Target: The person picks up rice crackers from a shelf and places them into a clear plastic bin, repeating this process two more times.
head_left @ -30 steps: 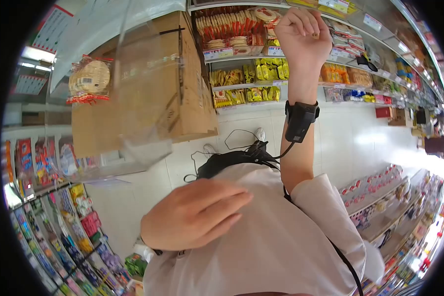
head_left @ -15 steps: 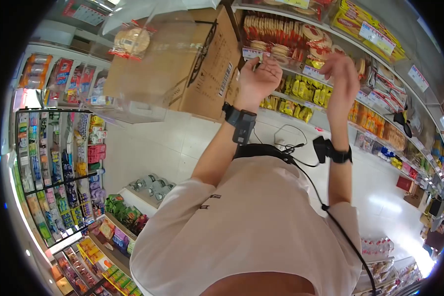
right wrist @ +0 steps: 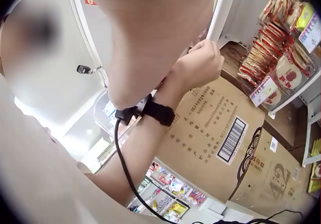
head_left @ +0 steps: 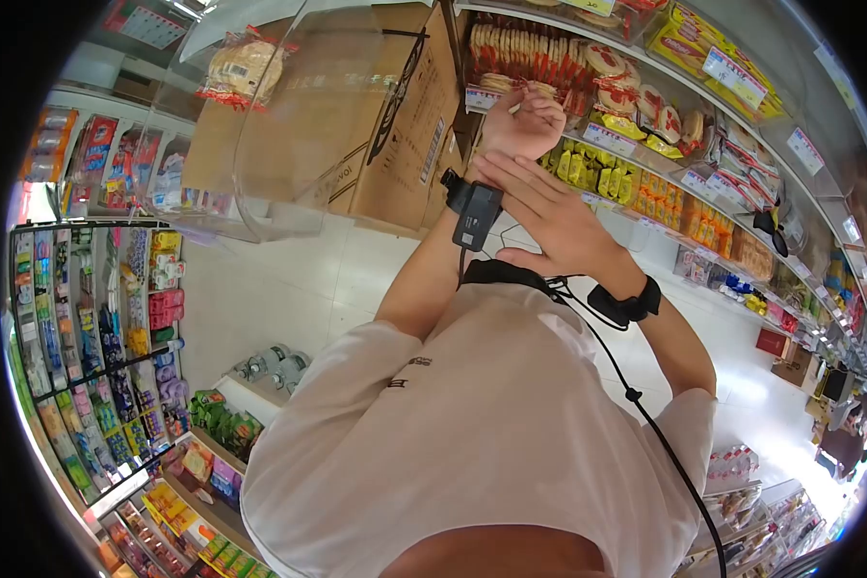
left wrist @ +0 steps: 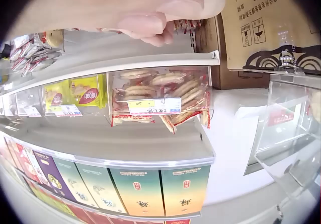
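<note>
My left hand (head_left: 522, 125) is raised in front of the shelves, palm up with loosely curled fingers, and holds nothing. Its fingers (left wrist: 145, 26) cross the top of the left wrist view. My right hand (head_left: 564, 226) has its fingers extended, their tips at the left wrist beside the strapped black device (head_left: 478, 214). In the right wrist view, the right hand (right wrist: 155, 38) looms large and blurred, partly covering the left wrist near the black strap (right wrist: 159, 112). Behind the left hand are packs of round crackers (head_left: 525, 53).
A large cardboard box (head_left: 409, 125) stands at the left of the shelf, behind a clear plastic panel (head_left: 289, 144) near a cracker pack (head_left: 246, 67). Yellow packs (head_left: 597, 173) line a lower shelf. A black cable (head_left: 660, 433) runs over the shirt.
My left hand has risen from in front of the shirt to the shelves. The right hand, earlier raised at the shelf, has come down and left to the left wrist.
</note>
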`<state>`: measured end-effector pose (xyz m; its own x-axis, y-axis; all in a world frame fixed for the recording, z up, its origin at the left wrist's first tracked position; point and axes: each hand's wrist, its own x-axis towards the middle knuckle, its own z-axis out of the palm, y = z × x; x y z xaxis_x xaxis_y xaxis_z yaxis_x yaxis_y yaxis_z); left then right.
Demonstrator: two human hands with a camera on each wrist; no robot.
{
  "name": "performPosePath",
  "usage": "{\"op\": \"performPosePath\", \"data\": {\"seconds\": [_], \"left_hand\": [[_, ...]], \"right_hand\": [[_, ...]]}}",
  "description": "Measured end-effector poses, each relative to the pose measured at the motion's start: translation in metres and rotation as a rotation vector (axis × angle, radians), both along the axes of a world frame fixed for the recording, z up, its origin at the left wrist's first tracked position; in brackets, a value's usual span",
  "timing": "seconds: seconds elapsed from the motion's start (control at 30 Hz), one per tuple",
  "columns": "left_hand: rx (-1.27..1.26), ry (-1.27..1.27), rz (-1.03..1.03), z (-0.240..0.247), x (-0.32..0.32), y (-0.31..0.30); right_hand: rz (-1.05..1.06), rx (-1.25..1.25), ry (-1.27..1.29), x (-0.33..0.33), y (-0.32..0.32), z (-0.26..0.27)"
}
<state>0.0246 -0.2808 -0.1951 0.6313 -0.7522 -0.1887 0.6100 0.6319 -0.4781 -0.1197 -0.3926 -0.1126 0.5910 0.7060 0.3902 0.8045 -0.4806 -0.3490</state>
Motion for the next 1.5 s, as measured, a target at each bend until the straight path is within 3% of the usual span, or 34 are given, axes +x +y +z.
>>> {"op": "performPosePath", "data": {"seconds": [0.27, 0.37, 0.4, 0.5, 0.53, 0.67, 0.8, 0.9, 0.93, 1.03, 1.07, 1.13, 1.17, 1.23, 1.3, 1.33, 1.43, 1.5], "left_hand": [[0.121, 0.019, 0.008, -0.004, 0.007, 0.006], [0.082, -0.042, 0.027, 0.006, 0.008, 0.010], [0.031, -0.059, 0.052, 0.006, 0.009, 0.012], [0.065, -0.047, 0.113, 0.008, 0.010, 0.002], [0.092, -0.038, 0.081, 0.010, 0.008, -0.004], [0.079, -0.132, -0.031, 0.010, 0.007, -0.020], [0.800, -0.627, 0.269, 0.034, 0.001, -0.036], [1.032, -0.972, 0.270, 0.048, -0.006, -0.037], [1.027, -0.973, 0.264, 0.050, -0.007, -0.038], [0.378, -0.591, 0.048, 0.042, 0.001, -0.030], [0.543, -0.653, 0.095, 0.039, -0.001, -0.027], [0.850, -0.777, 0.172, 0.068, -0.031, -0.029], [1.041, -1.028, 0.191, 0.077, -0.040, -0.024], [1.469, -1.462, 0.351, 0.091, -0.068, -0.036], [1.504, -1.805, 0.452, 0.105, -0.093, -0.042], [1.511, -1.975, 0.522, 0.107, -0.103, -0.044], [1.241, -2.224, 0.030, 0.101, -0.125, -0.047], [1.201, -2.137, -0.378, 0.100, -0.138, -0.051]], "right_hand": [[-0.074, 0.015, -0.042, 0.005, 0.007, -0.009], [-0.430, 0.419, 0.073, -0.012, -0.001, -0.023], [-0.491, 0.452, 0.267, -0.017, -0.002, -0.019], [-0.242, 0.542, 0.903, -0.018, -0.001, -0.034], [-0.260, 0.566, 0.808, -0.020, 0.010, -0.038], [-0.315, 0.646, 0.858, -0.020, 0.020, -0.034], [-0.313, 0.812, 0.884, -0.028, 0.024, -0.040], [-0.270, 0.834, 0.890, -0.032, 0.020, -0.042], [-0.248, 0.822, 0.878, -0.032, 0.017, -0.043], [-0.218, 0.809, 0.986, -0.036, 0.003, -0.036], [-0.216, 0.810, 1.045, -0.039, -0.005, -0.034], [-0.280, 1.015, 1.033, -0.031, -0.041, -0.036], [-0.325, 1.118, 1.021, -0.024, -0.060, -0.037], [-0.149, 1.815, 0.943, -0.011, -0.077, -0.020], [0.219, 2.181, 0.980, 0.002, -0.111, -0.007], [0.303, 2.342, 0.943, 0.005, -0.123, -0.003], [0.561, 2.692, 0.778, 0.015, -0.151, -0.004], [0.650, 2.779, 0.638, 0.022, -0.164, -0.014]]}}
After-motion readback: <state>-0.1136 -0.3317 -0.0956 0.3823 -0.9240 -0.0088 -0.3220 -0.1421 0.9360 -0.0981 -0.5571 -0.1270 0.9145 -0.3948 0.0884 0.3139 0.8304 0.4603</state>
